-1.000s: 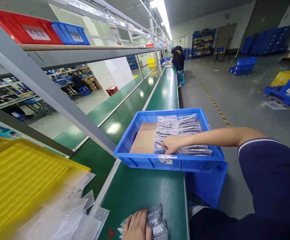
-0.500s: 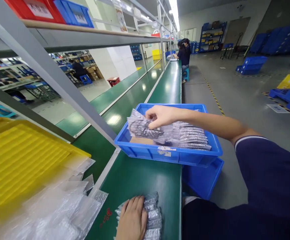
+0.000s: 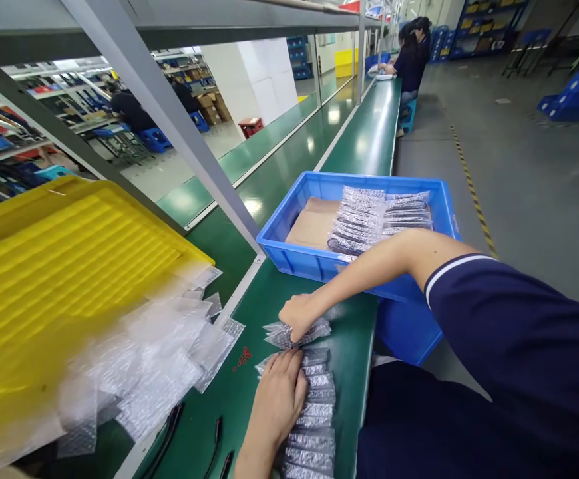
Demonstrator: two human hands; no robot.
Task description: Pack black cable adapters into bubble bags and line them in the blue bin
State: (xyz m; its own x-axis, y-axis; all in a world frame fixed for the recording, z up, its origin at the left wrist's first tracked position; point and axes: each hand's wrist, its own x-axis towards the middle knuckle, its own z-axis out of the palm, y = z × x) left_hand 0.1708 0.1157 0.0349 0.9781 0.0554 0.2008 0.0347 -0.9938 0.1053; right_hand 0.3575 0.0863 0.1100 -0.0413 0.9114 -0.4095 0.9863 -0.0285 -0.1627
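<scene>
A row of filled bubble-wrap bags [image 3: 317, 419] lies on the green bench top near me. My left hand [image 3: 280, 386] rests flat over the row's upper left part, its fingers stretched out and gripping nothing. Just beyond the row, my right hand [image 3: 300, 314] pinches a few filled bubble-wrap bags [image 3: 275, 334] close to the bench. A blue bin [image 3: 297, 261] stands farther along, with two side-by-side stacks of filled bags [image 3: 357, 223] on brown cardboard [image 3: 312, 223].
Left of me, empty-looking bubble-wrap bags [image 3: 162, 362] spill from a yellow tray [image 3: 80, 246]. Small red rings [image 3: 243, 358] and black cables [image 3: 214, 446] lie on the bench. A slanted grey post [image 3: 180, 133] rises beside the bin. Another blue bin [image 3: 404, 332] sits lower down.
My right hand has moved from inside the blue bin down toward me, to the far end of the bag row. My left hand stays on the row. The view has tilted downward.
</scene>
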